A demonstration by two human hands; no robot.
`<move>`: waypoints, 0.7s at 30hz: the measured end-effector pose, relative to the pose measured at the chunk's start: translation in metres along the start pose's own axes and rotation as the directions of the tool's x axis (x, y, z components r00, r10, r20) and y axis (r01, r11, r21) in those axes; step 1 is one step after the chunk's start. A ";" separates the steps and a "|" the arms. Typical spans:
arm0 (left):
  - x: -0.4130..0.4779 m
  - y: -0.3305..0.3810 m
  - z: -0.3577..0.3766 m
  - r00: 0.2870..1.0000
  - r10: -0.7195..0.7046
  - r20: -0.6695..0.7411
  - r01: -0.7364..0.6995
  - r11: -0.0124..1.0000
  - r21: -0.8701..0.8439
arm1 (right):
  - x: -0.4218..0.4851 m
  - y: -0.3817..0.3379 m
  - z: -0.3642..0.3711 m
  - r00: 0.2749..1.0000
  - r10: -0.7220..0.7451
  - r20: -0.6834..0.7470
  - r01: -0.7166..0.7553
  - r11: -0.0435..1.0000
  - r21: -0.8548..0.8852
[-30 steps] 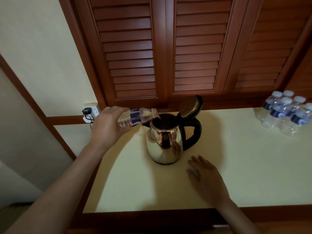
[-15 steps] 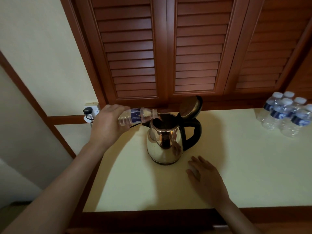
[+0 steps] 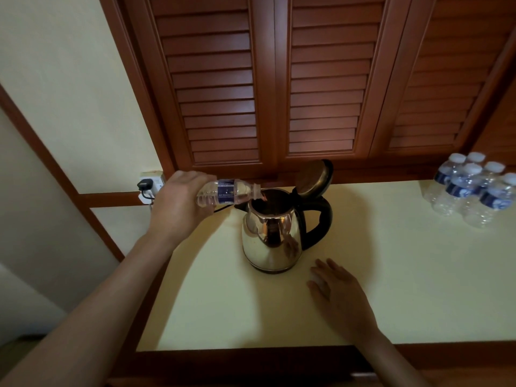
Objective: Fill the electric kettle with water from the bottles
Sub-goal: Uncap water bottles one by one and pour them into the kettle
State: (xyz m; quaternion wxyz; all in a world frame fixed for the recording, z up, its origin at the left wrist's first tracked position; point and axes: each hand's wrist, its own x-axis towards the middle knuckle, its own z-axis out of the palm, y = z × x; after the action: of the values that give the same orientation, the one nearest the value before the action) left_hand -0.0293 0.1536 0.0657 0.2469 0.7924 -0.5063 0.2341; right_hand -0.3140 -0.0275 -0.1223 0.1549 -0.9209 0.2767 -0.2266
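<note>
- Plug [image 3: 144,186] sat in the wall socket at far left; a cord ran from it behind the left hand toward the kettle.
- Left hand [image 3: 178,205] gripped the bottle [image 3: 227,191] around its base end, fingers wrapped on it.
- Bottle was uncapped and lay tipped close to horizontal, its neck pointing right, its mouth just over the left edge of the kettle's opening.
- No stream could be made out at the mouth. The water left in the bottle could not be read either.
- Kettle [image 3: 272,238] stood upright on the counter [image 3: 223,303], handle to the right, lid [image 3: 315,177] swung up and back.
- Its inside was dark, so the fill level could not be told.
- Right hand [image 3: 340,297] lay flat on the counter, near the kettle's base but apart from it, fingers spread and holding nothing.
- Pack of bottles [image 3: 472,188] stood at far right, well apart from the kettle, 5 white caps counted, all on.
- Judgement: pour number 1 was under way. Done: lid opened, 1 bottle uncapped and tipped.
- Left, as I judge it: drain this bottle, set it down, then open and pour more from the pack until the kettle was full.
</note>
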 end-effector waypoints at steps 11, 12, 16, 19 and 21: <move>0.005 0.007 -0.003 1.000 0.025 -0.015 -0.024 0.999 0.033 | 0.000 -0.002 -0.002 1.000 -0.008 -0.017 0.008 1.000 0.008; 0.006 0.007 -0.003 1.000 0.027 -0.014 -0.027 0.999 0.034 | 0.000 -0.002 -0.002 1.000 -0.009 -0.026 0.010 1.000 0.009; 0.007 0.009 -0.004 0.999 0.035 -0.019 -0.034 0.999 0.033 | 0.000 -0.001 -0.001 0.999 -0.009 -0.035 0.010 1.000 0.021; 0.008 0.011 -0.004 0.999 0.044 -0.020 -0.044 0.998 0.037 | 0.000 0.000 0.000 0.999 0.000 -0.034 0.001 1.000 0.022; 0.009 0.012 -0.004 0.999 0.048 -0.022 -0.047 0.998 0.037 | 0.000 0.000 0.001 1.000 0.000 -0.027 0.001 1.000 0.019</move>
State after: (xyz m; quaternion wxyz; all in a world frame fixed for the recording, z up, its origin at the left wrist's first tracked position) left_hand -0.0370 0.1455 0.0765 0.2325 0.7818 -0.5178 0.2579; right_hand -0.3137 -0.0275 -0.1228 0.1598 -0.9164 0.2764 -0.2415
